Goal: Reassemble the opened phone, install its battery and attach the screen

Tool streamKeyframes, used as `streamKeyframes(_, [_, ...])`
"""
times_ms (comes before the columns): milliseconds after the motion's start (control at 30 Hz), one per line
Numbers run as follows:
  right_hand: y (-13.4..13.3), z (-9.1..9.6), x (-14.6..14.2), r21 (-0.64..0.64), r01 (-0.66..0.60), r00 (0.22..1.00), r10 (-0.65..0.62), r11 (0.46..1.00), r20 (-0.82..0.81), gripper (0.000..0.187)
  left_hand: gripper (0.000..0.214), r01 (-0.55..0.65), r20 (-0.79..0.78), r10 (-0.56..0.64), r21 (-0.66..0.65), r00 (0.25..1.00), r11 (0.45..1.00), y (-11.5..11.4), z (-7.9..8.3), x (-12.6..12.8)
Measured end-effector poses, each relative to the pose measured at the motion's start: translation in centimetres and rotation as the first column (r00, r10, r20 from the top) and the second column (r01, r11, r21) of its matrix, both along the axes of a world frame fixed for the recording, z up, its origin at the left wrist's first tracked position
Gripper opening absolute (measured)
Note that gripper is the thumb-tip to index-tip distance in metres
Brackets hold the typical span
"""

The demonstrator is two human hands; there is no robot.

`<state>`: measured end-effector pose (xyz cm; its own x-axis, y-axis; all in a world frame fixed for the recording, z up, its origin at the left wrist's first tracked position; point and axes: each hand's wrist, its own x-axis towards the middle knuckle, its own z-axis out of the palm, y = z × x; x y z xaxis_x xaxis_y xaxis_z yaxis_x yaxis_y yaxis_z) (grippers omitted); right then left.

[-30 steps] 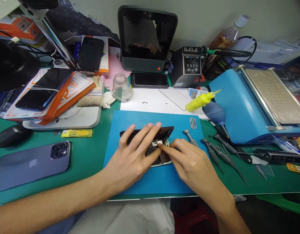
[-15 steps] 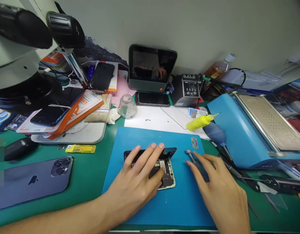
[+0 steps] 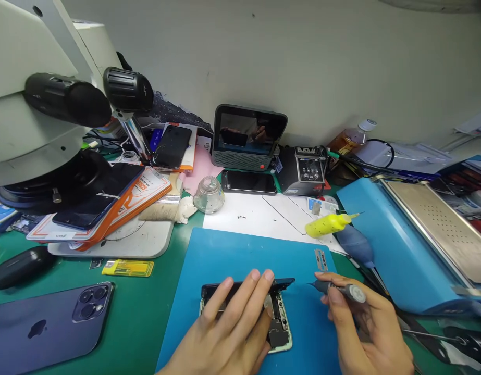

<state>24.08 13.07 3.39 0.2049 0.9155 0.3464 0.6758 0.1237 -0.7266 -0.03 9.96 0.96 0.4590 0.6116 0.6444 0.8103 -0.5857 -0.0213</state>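
Note:
An opened smartphone (image 3: pixel 280 333) lies on the blue mat (image 3: pixel 224 247), its inner parts showing on the right side. Its dark screen (image 3: pixel 284 284) is tilted up along the far edge. My left hand (image 3: pixel 228 333) lies over the phone and holds it, with long fingers across the raised screen and the thumb near the inside; much of the phone is hidden beneath. To the right, my right hand (image 3: pixel 369 323) is closed around a small screwdriver (image 3: pixel 342 290), held nearly level above the mat. The tip points left, towards the phone, without touching it.
A microscope (image 3: pixel 37 130) stands at left, near a purple phone (image 3: pixel 48 328) and a yellow lighter (image 3: pixel 127 268). Behind the mat are a glass jar (image 3: pixel 209 195) and a smart display (image 3: pixel 250 138). A yellow bottle (image 3: pixel 328 225) and a blue heating station (image 3: pixel 365 224) are at right.
My right hand has picked up the screwdriver from the mat and turned it tip-left. My left hand stays on the phone. The camera view has tilted upward.

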Motion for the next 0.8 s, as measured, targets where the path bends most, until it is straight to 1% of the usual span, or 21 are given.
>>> streamKeyframes(100, [0.3,-0.6,0.3,0.000,-0.026,1.000,0.026,1.000,-0.002,0.034,0.033,-0.015,-0.017,0.015,0.027,1.000,1.000,0.2,-0.3,0.2])
streamKeyframes(200, [0.2,-1.4,1.2,-0.017,-0.058,0.998,0.059,0.998,0.038,0.041,0.036,-0.027,-0.033,0.029,0.057,0.999,0.998,0.2,-0.7,0.4])
streamKeyframes(333, [-0.1,-2.1,2.0,-0.024,-0.041,0.994,0.044,0.999,0.097,0.046,0.040,-0.052,-0.028,0.054,0.067,0.998,0.996,0.0,-1.1,0.7])
streamKeyframes(433, [-0.3,-2.0,1.7,-0.001,-0.043,0.994,0.043,0.999,0.096,0.046,0.041,-0.053,-0.039,0.055,0.037,0.998,0.998,-0.1,-1.0,0.8])
streamKeyframes(533, [-0.4,-1.4,1.0,0.023,-0.032,0.996,0.030,0.999,0.081,0.045,0.037,-0.043,-0.030,0.043,0.011,0.999,0.999,-0.2,-0.8,0.8])
streamKeyframes(667, [-0.4,-1.1,0.3,0.070,-0.088,0.996,0.086,0.994,0.024,0.047,0.029,-0.016,0.027,0.016,-0.004,1.000,1.000,-0.4,-0.7,0.8])
streamKeyframes(800, [-0.3,-1.3,0.2,0.070,-0.129,0.991,0.125,0.989,0.047,0.048,0.029,-0.028,0.065,0.032,-0.055,0.997,0.998,-0.6,-0.5,1.0])
